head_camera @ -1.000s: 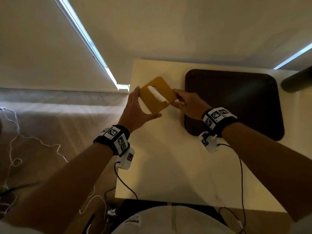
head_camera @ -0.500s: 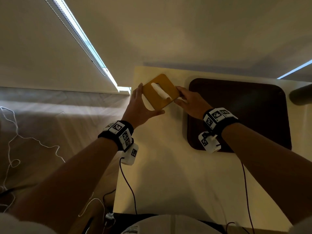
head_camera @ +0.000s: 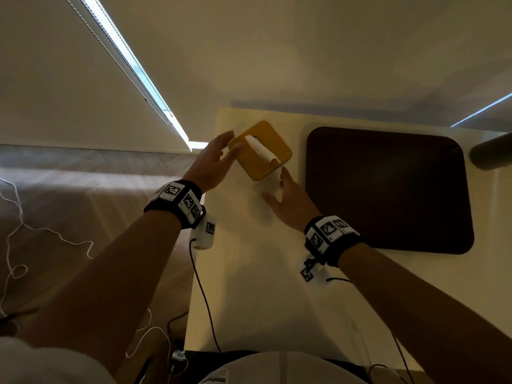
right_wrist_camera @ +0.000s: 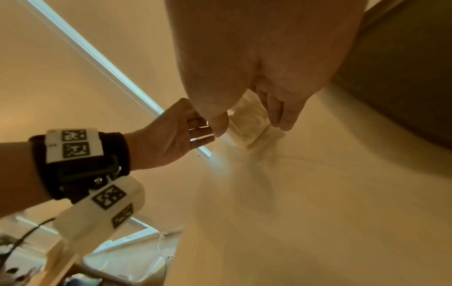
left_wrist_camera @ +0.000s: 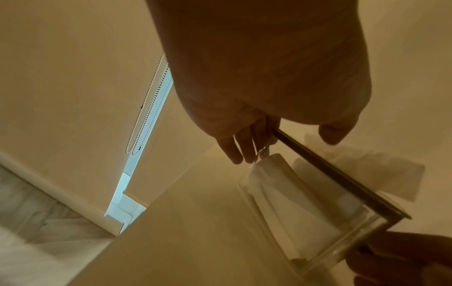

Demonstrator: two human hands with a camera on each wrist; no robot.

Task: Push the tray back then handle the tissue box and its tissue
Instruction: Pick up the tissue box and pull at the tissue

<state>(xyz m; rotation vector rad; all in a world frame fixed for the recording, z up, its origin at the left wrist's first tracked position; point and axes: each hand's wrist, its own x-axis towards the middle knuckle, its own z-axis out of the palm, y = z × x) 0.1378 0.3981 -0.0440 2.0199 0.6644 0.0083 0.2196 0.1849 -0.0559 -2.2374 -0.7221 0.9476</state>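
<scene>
The tissue box [head_camera: 256, 164] has clear walls and a yellow-brown lid, and it stands near the far left corner of the pale table [head_camera: 249, 286]. A white tissue [head_camera: 260, 149] sticks up through the lid's slot. My left hand [head_camera: 225, 149] hovers at the box's left corner with straight, spread fingers that grip nothing. My right hand [head_camera: 277, 187] lies just in front of the box's near corner, its fingers loose and extended. In the right wrist view, thumb and fingers [right_wrist_camera: 281, 118] flank the clear box [right_wrist_camera: 249, 125]. The dark brown tray [head_camera: 388, 189] lies flat to the right.
A dark cylinder [head_camera: 490, 153] pokes in at the table's far right. The table's left edge runs close to the box, with wooden floor and loose white cables [head_camera: 11, 245] below. A wall with a lit window strip [head_camera: 133, 70] stands behind.
Both hands gripped the box's sides before. Now their fingers have opened and come off it, and the right hand has drawn back toward me. The box stands on the table.
</scene>
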